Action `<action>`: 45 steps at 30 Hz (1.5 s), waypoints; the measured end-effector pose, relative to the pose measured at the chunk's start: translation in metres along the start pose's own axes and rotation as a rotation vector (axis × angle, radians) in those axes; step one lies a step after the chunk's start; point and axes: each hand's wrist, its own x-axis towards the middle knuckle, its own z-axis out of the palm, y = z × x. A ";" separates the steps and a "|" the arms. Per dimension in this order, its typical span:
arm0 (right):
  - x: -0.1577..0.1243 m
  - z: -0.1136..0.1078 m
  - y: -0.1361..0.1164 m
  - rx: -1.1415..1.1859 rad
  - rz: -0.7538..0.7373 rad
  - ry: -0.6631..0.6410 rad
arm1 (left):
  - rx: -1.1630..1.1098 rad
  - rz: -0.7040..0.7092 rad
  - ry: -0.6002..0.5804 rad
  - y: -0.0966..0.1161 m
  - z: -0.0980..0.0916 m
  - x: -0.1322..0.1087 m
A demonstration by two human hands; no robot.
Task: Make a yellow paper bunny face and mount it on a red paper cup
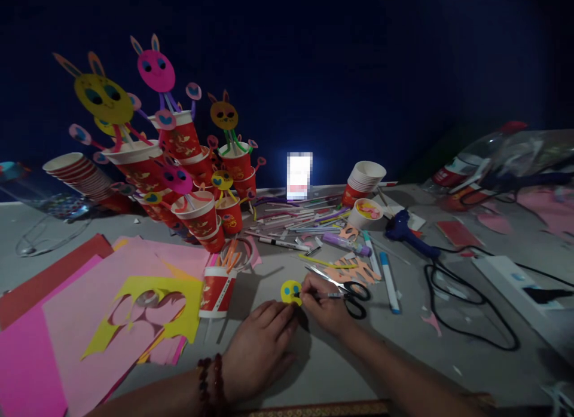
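Note:
My left hand (260,345) lies flat on the grey table, fingertips pressing the edge of a small yellow paper disc (289,290) with blue eye spots. A pen (319,295) is pinched in my right hand (323,306), and its tip touches the disc's right side. Black-handled scissors (352,293) lie just right of that hand. A bead bracelet (210,378) circles my left wrist.
A red paper cup (217,291) stands left of the disc. Pink and yellow cut paper sheets (134,309) cover the left. Cup-and-bunny figures (179,166) crowd the back left. Markers (389,281), straws, a blue glue gun (406,232) with black cord and a cup stack (364,181) lie right.

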 end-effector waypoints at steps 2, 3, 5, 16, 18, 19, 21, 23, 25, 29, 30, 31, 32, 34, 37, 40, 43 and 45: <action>-0.001 0.000 0.001 -0.003 -0.006 -0.004 | 0.009 -0.002 0.003 0.000 0.001 0.000; -0.001 0.001 0.001 -0.001 -0.009 -0.008 | 0.013 -0.002 0.006 0.000 0.002 0.000; -0.001 0.001 0.002 0.007 -0.009 -0.020 | 0.017 0.004 0.013 0.000 0.003 -0.001; 0.001 0.002 0.001 0.001 -0.002 -0.001 | 0.008 0.003 0.031 0.000 0.002 0.000; 0.000 0.002 0.001 0.020 -0.003 0.001 | 0.001 0.000 0.028 0.000 0.002 0.000; 0.000 0.002 0.002 0.047 0.007 0.013 | -0.003 0.001 0.028 0.000 0.002 0.000; -0.001 0.002 0.003 0.126 0.047 0.061 | -0.013 0.003 0.021 0.000 0.002 -0.001; -0.002 0.003 0.004 0.214 0.100 0.123 | -0.019 0.000 0.014 0.000 0.003 -0.001; -0.001 0.003 0.005 0.272 0.150 0.152 | -0.023 -0.006 0.010 0.000 0.003 -0.002; 0.000 0.001 0.004 0.307 0.194 0.149 | -0.029 -0.012 0.013 -0.001 0.003 -0.002; 0.000 0.001 0.003 0.308 0.193 0.151 | -0.032 -0.013 0.015 -0.001 0.003 -0.002; 0.001 0.000 0.003 0.312 0.189 0.154 | -0.036 -0.012 0.019 -0.001 0.003 -0.002; 0.001 0.000 0.004 0.316 0.181 0.156 | -0.041 -0.012 0.023 -0.001 0.003 -0.002; 0.000 0.000 0.004 0.322 0.152 0.167 | -0.050 -0.011 0.027 0.000 0.003 -0.001; 0.001 -0.001 0.002 0.328 0.117 0.191 | -0.047 -0.019 0.038 0.001 0.001 -0.001; 0.001 -0.006 -0.002 0.336 0.129 0.205 | -0.052 -0.023 0.040 0.003 -0.001 -0.001; 0.000 -0.011 -0.005 0.345 0.154 0.191 | -0.062 -0.013 0.048 0.005 -0.003 -0.001; 0.000 -0.014 -0.006 0.352 0.164 0.161 | -0.060 -0.012 0.058 0.005 -0.003 -0.002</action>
